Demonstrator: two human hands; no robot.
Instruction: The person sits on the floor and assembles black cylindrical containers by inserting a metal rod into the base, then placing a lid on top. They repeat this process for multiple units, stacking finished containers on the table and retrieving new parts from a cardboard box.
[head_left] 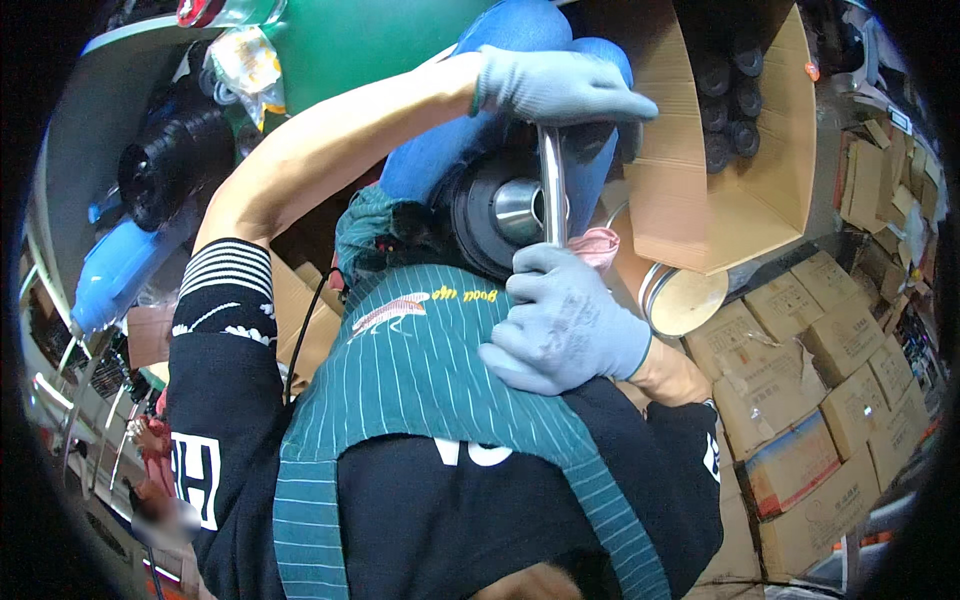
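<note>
My left hand (560, 88), in a grey work glove, is closed over the far end of a shiny chrome tube (552, 190). Its fingertips are partly hidden, and a dark part shows just beneath it. Nearer my body, my right hand (568, 325), gloved alike, is wrapped around the near end of that tube. Beside the tube's left side, in my lap, is a round black disc-shaped base (470, 222) with a chrome cone-shaped collar (517, 210). The tube passes in front of the collar's edge; whether they touch I cannot tell.
An open cardboard box (675, 200) at the far right holds several black cylindrical parts (742, 138). Stacked closed cartons (765, 380) stand right. Black ringed parts (165, 170) and a blue bag (125, 270) lie left. A green surface (350, 50) stretches ahead; a round-topped stool (690, 303) stands right.
</note>
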